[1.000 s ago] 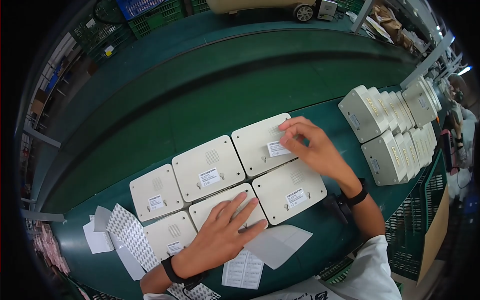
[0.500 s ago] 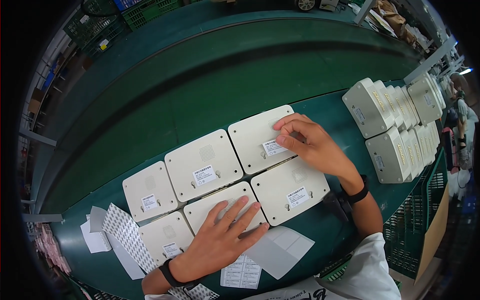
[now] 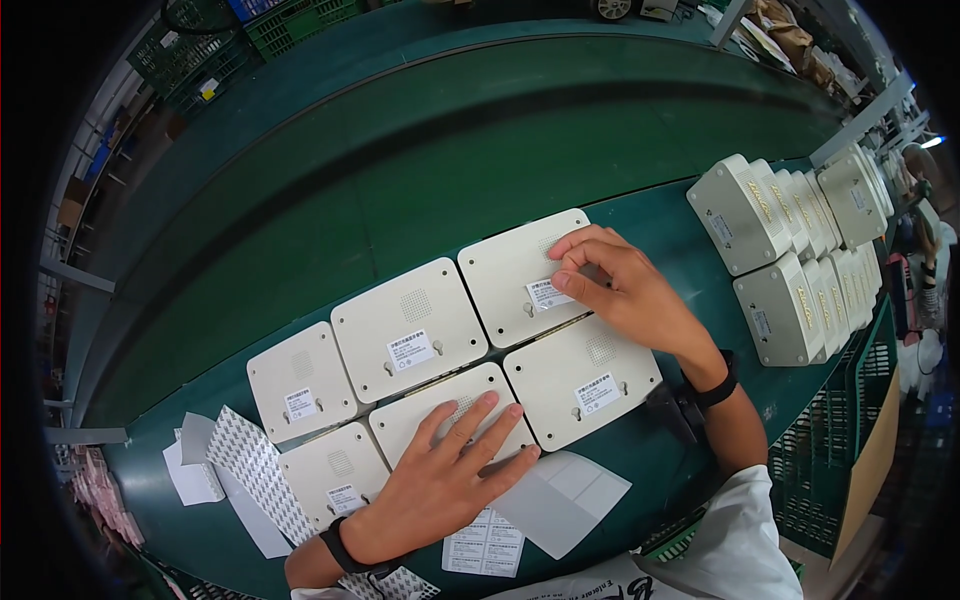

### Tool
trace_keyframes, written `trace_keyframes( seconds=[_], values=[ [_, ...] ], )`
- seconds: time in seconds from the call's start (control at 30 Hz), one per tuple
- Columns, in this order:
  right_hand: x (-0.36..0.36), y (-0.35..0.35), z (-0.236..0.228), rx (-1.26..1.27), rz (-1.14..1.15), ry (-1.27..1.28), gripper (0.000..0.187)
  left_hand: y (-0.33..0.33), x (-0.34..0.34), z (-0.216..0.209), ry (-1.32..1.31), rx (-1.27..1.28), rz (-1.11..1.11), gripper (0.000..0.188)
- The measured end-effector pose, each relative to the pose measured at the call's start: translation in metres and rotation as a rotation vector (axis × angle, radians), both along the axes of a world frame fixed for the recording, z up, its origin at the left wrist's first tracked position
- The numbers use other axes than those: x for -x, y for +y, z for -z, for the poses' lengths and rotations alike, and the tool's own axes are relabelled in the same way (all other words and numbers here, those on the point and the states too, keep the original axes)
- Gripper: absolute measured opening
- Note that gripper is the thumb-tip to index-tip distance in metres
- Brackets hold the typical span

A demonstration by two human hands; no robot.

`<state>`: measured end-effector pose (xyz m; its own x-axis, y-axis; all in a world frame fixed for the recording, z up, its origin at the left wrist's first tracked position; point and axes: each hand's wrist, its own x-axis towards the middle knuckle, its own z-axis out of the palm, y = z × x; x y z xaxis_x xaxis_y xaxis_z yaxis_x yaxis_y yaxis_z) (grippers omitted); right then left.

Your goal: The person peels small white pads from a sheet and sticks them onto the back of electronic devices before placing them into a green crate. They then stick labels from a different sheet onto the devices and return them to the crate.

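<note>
Several off-white box-shaped devices lie in two rows on the green table, each with a round-holed grille and screw holes; most show a white printed label. My left hand (image 3: 445, 480) is spread flat over the lower middle device (image 3: 405, 412), hiding much of it. Over the upper right device (image 3: 490, 265) is my right hand (image 3: 620, 285), its fingers curled and its thumb tip at the corner of a white label (image 3: 543, 297). A gap shows between thumb and index finger. Below it lies the lower right device (image 3: 555, 375), with its label (image 3: 597, 393).
At the right edge stand stacked off-white devices (image 3: 745, 220). A label sheet (image 3: 482, 545) and grey backing paper (image 3: 570, 500) lie near my body. Patterned paper (image 3: 255, 470) is at left. Beyond the table runs a green conveyor belt (image 3: 400, 150). A green crate (image 3: 800, 490) sits low at right.
The whole picture has shifted very slightly. Both hands keep their places on the devices, with no visible change in grip.
</note>
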<state>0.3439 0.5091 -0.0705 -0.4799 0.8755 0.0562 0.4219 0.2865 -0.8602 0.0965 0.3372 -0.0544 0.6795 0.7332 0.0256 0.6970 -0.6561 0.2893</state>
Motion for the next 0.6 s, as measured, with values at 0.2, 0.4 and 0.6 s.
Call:
trace_keyframes(
  seconds=[0.2,0.4,0.6],
  values=[
    [-0.001,0.0,0.002,-0.073,-0.011,-0.014,0.017,-0.001,-0.001,0.0,0.006,0.007,-0.001,0.048],
    [0.001,0.003,0.009,-0.097,-0.003,-0.024,0.016,0.003,0.0,0.003,0.006,0.01,-0.001,0.05],
    [0.004,0.005,0.013,-0.187,0.022,-0.024,0.013,0.007,0.0,0.005,0.01,0.014,0.003,0.054]
  ],
)
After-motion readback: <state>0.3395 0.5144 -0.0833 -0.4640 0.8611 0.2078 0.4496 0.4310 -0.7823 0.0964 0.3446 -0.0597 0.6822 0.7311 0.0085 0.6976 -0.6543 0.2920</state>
